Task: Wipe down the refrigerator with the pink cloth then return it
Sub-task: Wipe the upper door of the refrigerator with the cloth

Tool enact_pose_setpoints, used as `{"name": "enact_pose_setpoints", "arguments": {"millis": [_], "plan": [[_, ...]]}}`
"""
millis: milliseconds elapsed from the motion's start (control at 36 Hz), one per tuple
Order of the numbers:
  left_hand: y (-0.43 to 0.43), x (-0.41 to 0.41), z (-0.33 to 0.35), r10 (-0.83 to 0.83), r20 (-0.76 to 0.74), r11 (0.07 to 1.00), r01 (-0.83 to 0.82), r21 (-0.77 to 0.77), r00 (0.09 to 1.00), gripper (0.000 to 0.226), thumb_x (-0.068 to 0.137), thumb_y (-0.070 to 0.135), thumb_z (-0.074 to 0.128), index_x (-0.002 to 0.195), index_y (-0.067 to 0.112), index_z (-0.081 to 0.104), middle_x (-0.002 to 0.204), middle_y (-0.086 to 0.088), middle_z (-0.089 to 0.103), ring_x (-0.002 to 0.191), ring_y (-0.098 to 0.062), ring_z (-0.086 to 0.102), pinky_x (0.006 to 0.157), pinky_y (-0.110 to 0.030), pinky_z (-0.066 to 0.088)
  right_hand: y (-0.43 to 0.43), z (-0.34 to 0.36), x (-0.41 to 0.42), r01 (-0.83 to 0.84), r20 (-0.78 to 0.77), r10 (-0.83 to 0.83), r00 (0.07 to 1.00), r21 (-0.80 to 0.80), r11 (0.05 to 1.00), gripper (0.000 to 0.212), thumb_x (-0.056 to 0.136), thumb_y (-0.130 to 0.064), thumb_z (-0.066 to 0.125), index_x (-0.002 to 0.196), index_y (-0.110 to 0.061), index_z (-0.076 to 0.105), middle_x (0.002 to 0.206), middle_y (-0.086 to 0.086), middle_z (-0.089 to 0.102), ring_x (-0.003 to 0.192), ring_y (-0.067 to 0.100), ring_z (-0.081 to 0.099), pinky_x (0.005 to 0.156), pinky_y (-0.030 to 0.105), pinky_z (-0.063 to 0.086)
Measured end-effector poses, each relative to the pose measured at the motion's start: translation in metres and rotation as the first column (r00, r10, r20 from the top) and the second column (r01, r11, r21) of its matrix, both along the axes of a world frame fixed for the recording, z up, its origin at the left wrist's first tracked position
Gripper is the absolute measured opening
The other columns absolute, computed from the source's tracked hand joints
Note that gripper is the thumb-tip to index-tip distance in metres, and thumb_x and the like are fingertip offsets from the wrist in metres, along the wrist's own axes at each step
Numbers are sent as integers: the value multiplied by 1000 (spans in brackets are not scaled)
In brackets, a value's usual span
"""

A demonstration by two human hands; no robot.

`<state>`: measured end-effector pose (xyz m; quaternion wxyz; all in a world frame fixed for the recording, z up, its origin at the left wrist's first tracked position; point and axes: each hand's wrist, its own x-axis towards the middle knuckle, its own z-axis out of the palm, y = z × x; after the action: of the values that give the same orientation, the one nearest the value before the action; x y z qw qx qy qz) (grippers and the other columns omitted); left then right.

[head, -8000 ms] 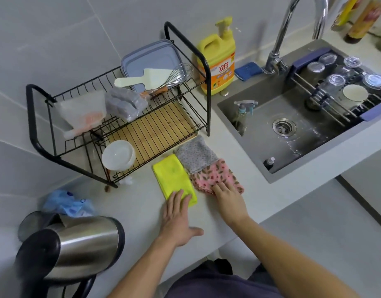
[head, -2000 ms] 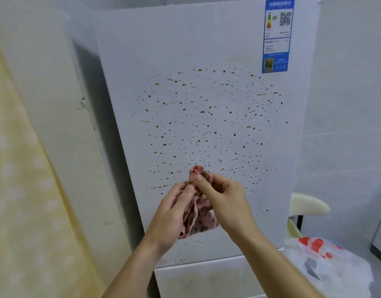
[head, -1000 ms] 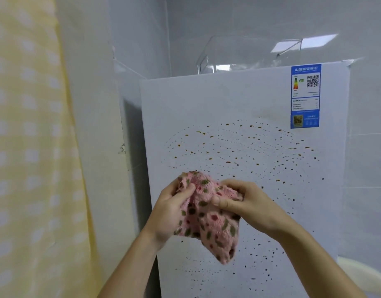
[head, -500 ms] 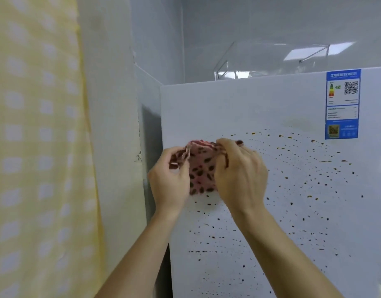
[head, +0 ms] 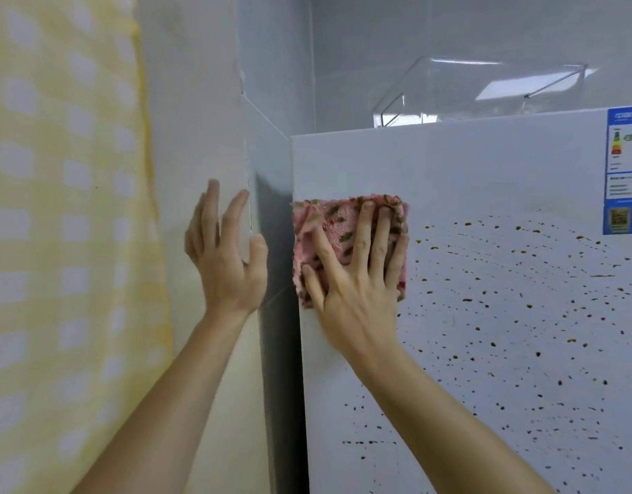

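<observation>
Refrigerator (head: pixel 485 172) door lay unobstructed right of the pink cloth (head: pixel 328 222) up to the blue label (head: pixel 624 172); leftward, a narrow gap (head: pixel 277 351) met the wall (head: pixel 200 137), the left hand (head: pixel 225 265) before it.

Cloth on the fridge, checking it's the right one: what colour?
Pink cloth, darker specks; head view.

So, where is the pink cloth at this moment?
In the head view, the pink cloth lies flat against the refrigerator door, near its upper left corner. The right hand presses it there, far left of the blue label.
</observation>
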<state>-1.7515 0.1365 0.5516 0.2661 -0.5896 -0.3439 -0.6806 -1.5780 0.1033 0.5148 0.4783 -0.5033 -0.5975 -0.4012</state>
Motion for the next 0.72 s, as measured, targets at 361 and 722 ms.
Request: {"name": "enact_pose_setpoints", "arguments": {"millis": [361, 722], "plan": [[25, -23, 9, 224, -111, 972, -231, -50, 968, 69, 100, 42, 43, 165, 25, 29, 175, -2, 18, 162, -25, 11, 129, -55, 9, 12, 61, -22, 99, 28, -100, 995, 37, 994, 89, 96, -81, 37, 167, -37, 6, 170, 31, -1, 157, 52, -2, 125, 69, 0], [23, -27, 5, 152, -166, 988, -156, -9, 974, 71, 96, 35, 47, 163, 16, 32, 174, -6, 21, 162, -28, 14, 128, -57, 11, 6, -62, 3, 61, 130, -61, 990, 4, 998, 70, 109, -58, 37, 166, -20, 25, 173, 19, 13, 161, 38, 10, 129, 58, 14]]}}
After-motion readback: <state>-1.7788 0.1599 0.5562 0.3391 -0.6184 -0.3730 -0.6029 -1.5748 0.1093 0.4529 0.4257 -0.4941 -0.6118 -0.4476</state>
